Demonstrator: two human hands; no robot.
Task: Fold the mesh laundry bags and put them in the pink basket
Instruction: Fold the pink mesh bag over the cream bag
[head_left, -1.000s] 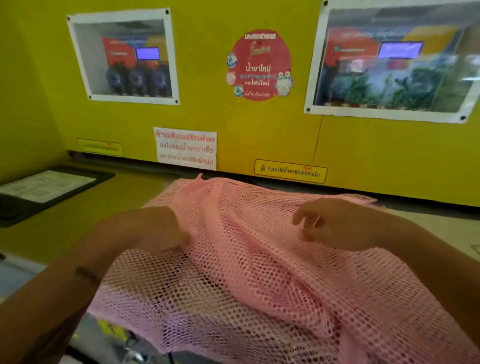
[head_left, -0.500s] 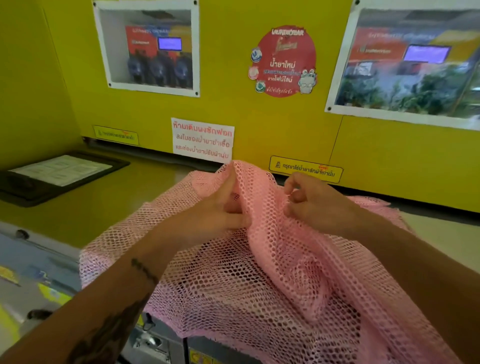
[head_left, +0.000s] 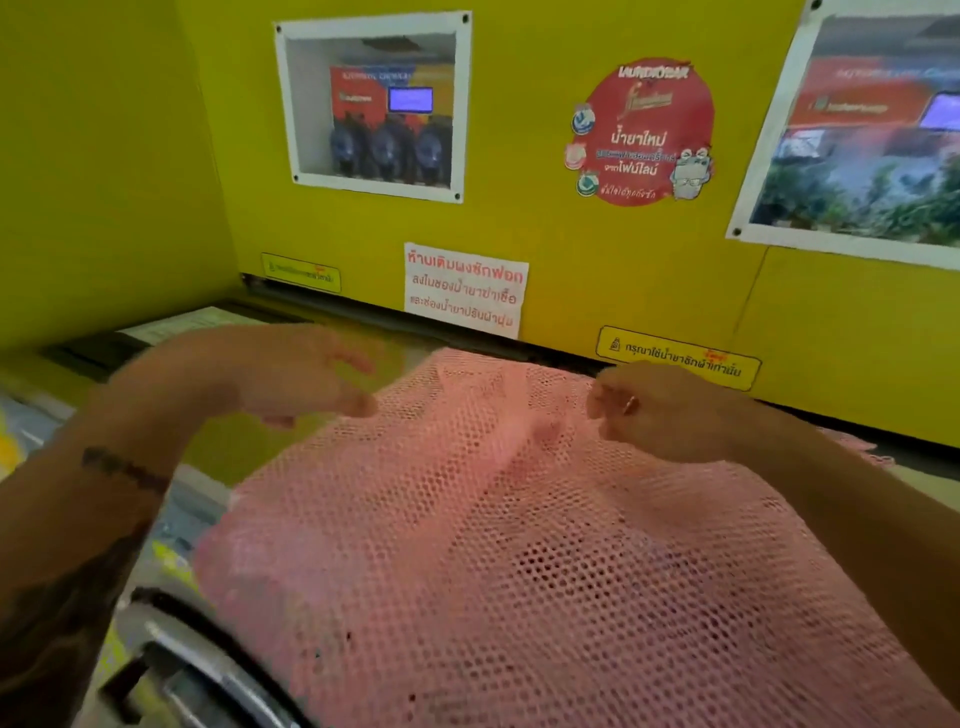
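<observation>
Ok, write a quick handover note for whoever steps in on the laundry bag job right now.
Left hand: blurred, at the bag's far left edge; grip unclear.
Right hand: closed on the pink mesh laundry bag at its far right edge.
The bag lies spread over the yellow machine top, its near part hanging over the front, not yet folded.
The pink basket is not in view.
Left: fold this bag, find the basket, put it in.
</observation>
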